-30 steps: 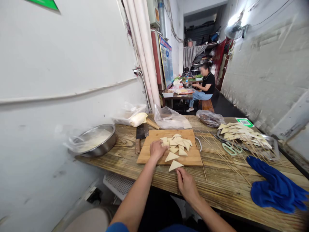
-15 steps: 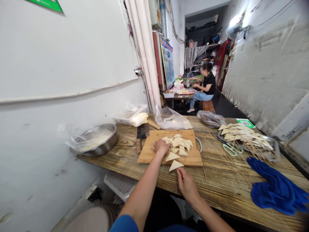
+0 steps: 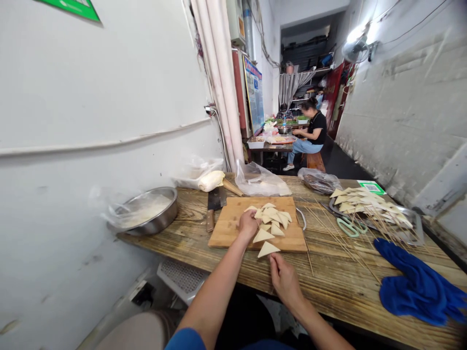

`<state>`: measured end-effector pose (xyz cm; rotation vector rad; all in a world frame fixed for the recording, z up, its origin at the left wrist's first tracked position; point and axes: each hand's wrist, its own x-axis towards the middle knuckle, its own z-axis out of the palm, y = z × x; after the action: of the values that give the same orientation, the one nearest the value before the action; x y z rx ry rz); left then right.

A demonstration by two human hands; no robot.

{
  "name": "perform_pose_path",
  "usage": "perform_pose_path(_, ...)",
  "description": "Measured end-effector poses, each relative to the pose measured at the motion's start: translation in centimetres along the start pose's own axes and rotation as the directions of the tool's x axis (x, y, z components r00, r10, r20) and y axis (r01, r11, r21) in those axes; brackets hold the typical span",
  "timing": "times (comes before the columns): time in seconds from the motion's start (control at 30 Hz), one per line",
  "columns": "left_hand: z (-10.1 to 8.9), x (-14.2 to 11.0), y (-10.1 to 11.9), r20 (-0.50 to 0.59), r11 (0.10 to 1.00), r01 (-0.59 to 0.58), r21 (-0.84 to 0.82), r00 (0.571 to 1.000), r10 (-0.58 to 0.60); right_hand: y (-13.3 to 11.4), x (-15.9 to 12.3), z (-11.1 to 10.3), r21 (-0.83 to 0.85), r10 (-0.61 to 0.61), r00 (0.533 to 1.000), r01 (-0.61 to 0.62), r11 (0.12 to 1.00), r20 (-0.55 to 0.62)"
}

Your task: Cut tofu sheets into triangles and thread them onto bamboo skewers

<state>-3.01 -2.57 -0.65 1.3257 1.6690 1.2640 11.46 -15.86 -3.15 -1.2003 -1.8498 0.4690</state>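
On the wooden cutting board (image 3: 228,228) lies a loose pile of pale tofu triangles (image 3: 272,214). At the left side of this pile is my left hand (image 3: 248,226), its fingers bent together on a tofu triangle that they mostly hide. My right hand (image 3: 286,279) is closed at the board's near edge, pinching a thin skewer whose shaft is largely covered. Just beyond its fingertips a tofu triangle (image 3: 269,249) sticks out over the board edge. Another tofu triangle (image 3: 262,235) lies between it and the pile.
Left of the board are a cleaver (image 3: 210,219) and a steel bowl (image 3: 171,209) with plastic over it. To the right lie bamboo skewers (image 3: 333,231), green-handled scissors (image 3: 348,227), a tray of skewered triangles (image 3: 372,206) and a blue cloth (image 3: 412,287). A person (image 3: 315,129) sits farther back.
My left hand has moved slightly right, closer against the pile, and its fingers have drawn together. My right hand and the triangle before it have hardly moved.
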Motion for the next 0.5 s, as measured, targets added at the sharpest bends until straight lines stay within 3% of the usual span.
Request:
perform_pose_path(0.13, -1.5, -0.6, 0.0, -0.022, 0.960, -0.004, -0.282, 1.000, -0.002, 0.0, -0.1, 0.0, -0.007, 0.003, 1.000, -0.003, 1.000, -0.025)
perform_pose_path(0.23, -3.8, -1.5, -0.1, 0.055, 0.857, 0.042, -0.514, 0.998, -0.016, 0.1, -0.2, 0.1, -0.034, -0.012, 0.999, 0.011, 0.999, -0.034)
perform_pose_path(0.37, -6.3, -2.9, -0.4, 0.238, 0.796, 0.183, -0.576, 0.970, -0.051, 0.1, -0.4, 0.2, -0.071, -0.059, 0.998, 0.058, 0.996, -0.003)
perform_pose_path(0.5, -6.7, -3.6, -0.6, 0.342, 0.644, 0.351, -0.679, 0.928, -0.146, 0.1, -0.4, 0.3, -0.091, -0.073, 0.997, 0.076, 0.993, 0.037)
